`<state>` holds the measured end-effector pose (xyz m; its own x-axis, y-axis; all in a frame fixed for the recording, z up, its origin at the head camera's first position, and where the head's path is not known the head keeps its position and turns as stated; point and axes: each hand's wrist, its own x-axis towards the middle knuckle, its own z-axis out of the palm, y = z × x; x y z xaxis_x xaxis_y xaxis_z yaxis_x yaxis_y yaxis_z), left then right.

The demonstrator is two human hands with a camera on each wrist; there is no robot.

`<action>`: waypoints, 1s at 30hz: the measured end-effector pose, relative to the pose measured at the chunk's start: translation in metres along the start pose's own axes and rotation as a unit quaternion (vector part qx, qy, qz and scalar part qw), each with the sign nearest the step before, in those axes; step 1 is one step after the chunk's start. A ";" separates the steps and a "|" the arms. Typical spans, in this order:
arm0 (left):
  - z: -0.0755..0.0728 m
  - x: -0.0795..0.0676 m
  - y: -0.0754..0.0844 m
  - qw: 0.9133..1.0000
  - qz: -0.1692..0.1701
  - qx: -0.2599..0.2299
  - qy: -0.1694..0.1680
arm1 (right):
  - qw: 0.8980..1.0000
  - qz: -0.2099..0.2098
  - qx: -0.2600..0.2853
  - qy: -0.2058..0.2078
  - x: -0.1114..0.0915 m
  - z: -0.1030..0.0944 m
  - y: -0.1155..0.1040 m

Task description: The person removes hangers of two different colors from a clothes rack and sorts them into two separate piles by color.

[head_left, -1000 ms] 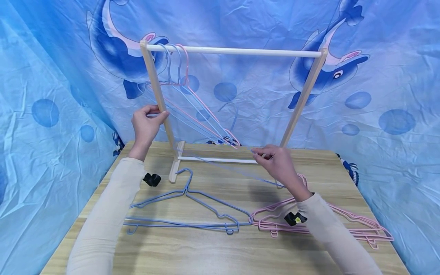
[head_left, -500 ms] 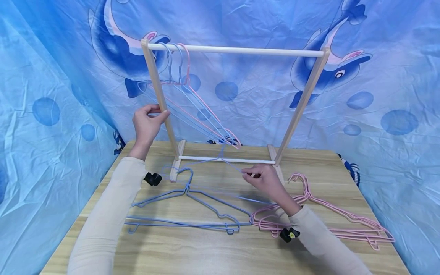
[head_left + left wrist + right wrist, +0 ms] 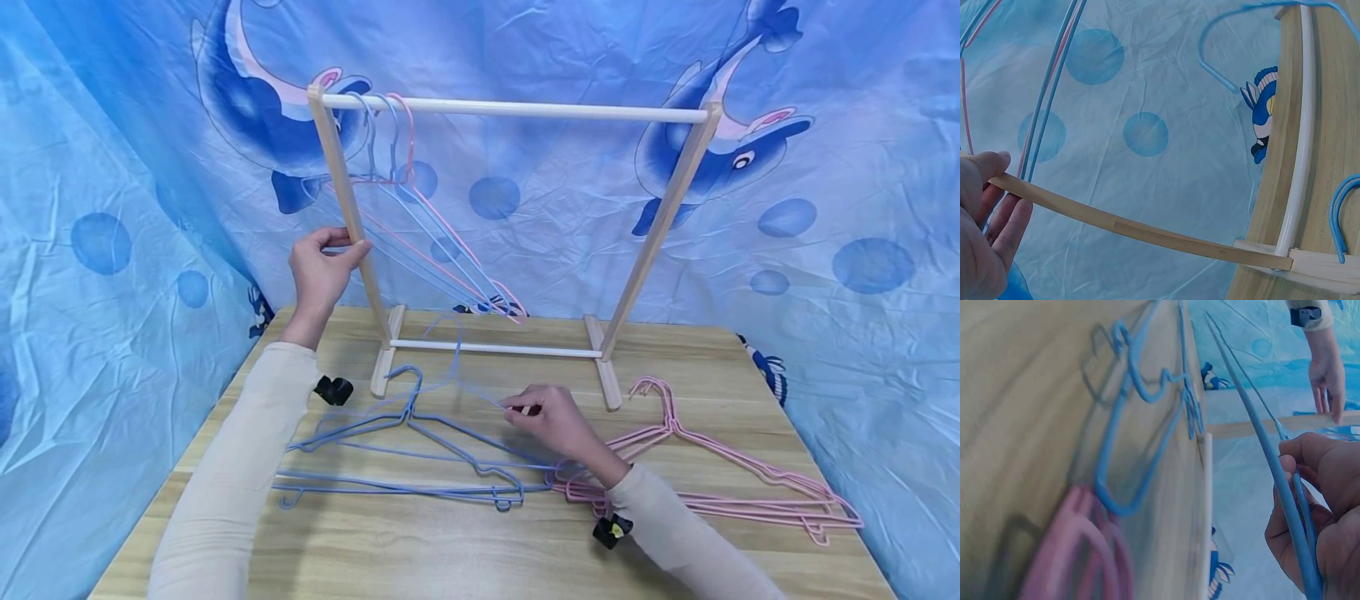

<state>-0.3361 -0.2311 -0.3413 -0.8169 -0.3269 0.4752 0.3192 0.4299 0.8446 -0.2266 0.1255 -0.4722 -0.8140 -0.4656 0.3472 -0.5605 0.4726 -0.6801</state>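
Observation:
My left hand [image 3: 322, 265] grips the left wooden post [image 3: 1116, 224] of a small clothes rack, thumb on one side and fingers on the other. With my right hand [image 3: 551, 423] I pinch a blue clothes hanger [image 3: 1259, 428] by its sloping shoulder. In the head view this hanger is blurred, its hook pointing up in front of the rack's lower bar and its bottom wire over the blue hangers [image 3: 408, 412] on the table. Two blue hangers [image 3: 392, 140] and a pink hanger [image 3: 410, 146] hang at the left end of the rack's white top bar [image 3: 517, 108].
Several pink hangers [image 3: 672, 425] lie stacked on the right of the wooden table [image 3: 420, 550]. A white lower bar [image 3: 525, 351] joins the rack's feet. The right post [image 3: 660, 225] leans up to the top bar. A blue dolphin-print cloth [image 3: 862, 167] surrounds the table.
My right hand has moved down, left and nearer, carrying the blue hanger from beside the rack to above the blue hangers on the table. My left hand stays on the post.

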 end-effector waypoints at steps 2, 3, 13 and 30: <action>0.000 0.000 0.000 1.000 0.001 0.000 0.001 | 1.000 0.006 0.006 -0.008 -0.001 0.005 0.000; 0.001 0.000 0.000 1.000 0.002 0.000 0.002 | 1.000 0.012 0.012 -0.013 -0.001 0.008 0.000; 0.000 -0.001 0.001 1.000 0.002 0.003 0.000 | 0.998 0.035 0.040 -0.034 -0.002 0.034 0.007; -0.001 -0.003 0.002 1.000 0.002 -0.007 -0.004 | 0.995 0.053 0.067 -0.042 -0.001 0.059 0.008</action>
<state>-0.3331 -0.2305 -0.3410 -0.8194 -0.3181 0.4770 0.3296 0.4193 0.8459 -0.2207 0.0855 -0.5160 -0.8487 -0.4818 0.2183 -0.4423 0.4200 -0.7924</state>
